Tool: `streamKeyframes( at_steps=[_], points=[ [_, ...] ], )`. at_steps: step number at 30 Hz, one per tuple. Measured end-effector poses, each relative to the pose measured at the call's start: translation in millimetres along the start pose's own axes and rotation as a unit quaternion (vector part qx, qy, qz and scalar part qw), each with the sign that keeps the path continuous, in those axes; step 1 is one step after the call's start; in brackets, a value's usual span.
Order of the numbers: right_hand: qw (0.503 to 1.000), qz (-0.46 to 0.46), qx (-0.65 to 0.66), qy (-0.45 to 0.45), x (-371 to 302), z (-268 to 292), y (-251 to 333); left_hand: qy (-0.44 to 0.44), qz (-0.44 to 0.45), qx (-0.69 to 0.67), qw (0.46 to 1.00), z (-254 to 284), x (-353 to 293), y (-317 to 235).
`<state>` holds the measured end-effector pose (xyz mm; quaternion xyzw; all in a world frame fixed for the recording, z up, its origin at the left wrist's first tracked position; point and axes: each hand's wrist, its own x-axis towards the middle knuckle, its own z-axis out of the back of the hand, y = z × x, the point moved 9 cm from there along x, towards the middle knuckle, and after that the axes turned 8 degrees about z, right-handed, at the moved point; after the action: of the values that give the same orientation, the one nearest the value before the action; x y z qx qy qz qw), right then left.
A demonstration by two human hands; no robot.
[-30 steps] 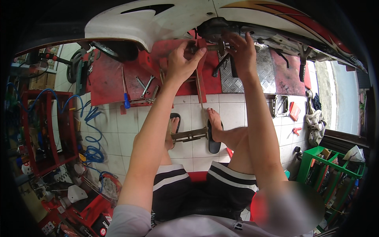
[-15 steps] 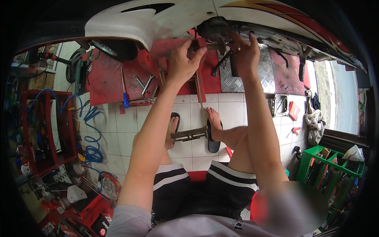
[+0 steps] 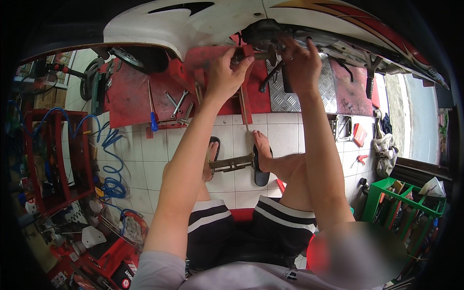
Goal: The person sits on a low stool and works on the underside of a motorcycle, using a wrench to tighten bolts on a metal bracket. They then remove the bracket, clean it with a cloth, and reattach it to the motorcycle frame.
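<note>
Up at the red lift platform (image 3: 193,89), below a white motorcycle fairing (image 3: 150,31), my left hand (image 3: 226,76) is closed around the end of a red metal bracket (image 3: 247,72), thumb along its near side. A worn metal rod (image 3: 262,56) sticks out rightward from there and carries a round disc (image 3: 273,56). Beside that disc is my right hand (image 3: 304,67), its fingers apart and slightly blurred. Whether those fingertips touch the disc, I cannot tell. The dark engine part (image 3: 263,35) lies just beyond.
On the platform's left side are a blue-handled screwdriver (image 3: 152,113) and several wrenches (image 3: 180,102). A metal pedal frame (image 3: 232,164) sits between my feet. A coiled blue hose (image 3: 113,186) lies left, a green tool rack (image 3: 406,203) stands right.
My right hand has shifted slightly rightward and its fingers have moved beside the disc. My left hand has kept its grip on the bracket.
</note>
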<state>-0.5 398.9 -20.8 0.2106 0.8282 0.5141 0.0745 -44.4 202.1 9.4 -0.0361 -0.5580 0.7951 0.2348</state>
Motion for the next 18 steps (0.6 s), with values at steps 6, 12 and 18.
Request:
streamKeyframes(
  at_steps=[6,12,18],
  points=[
    [0.994,-0.084,-0.036,-0.052,-7.8,3.4,-11.7,-0.009,-0.011,0.001,1.000,-0.3,-0.6,0.2],
    [1.000,-0.012,-0.001,-0.010,-2.4,-2.5,2.7,-0.017,-0.004,0.039,0.999,0.6,-0.6,2.5],
    [0.993,0.015,0.084,0.080,-0.3,-14.5,8.0,-0.014,0.003,0.026,1.000,0.0,0.0,3.1]
  ],
)
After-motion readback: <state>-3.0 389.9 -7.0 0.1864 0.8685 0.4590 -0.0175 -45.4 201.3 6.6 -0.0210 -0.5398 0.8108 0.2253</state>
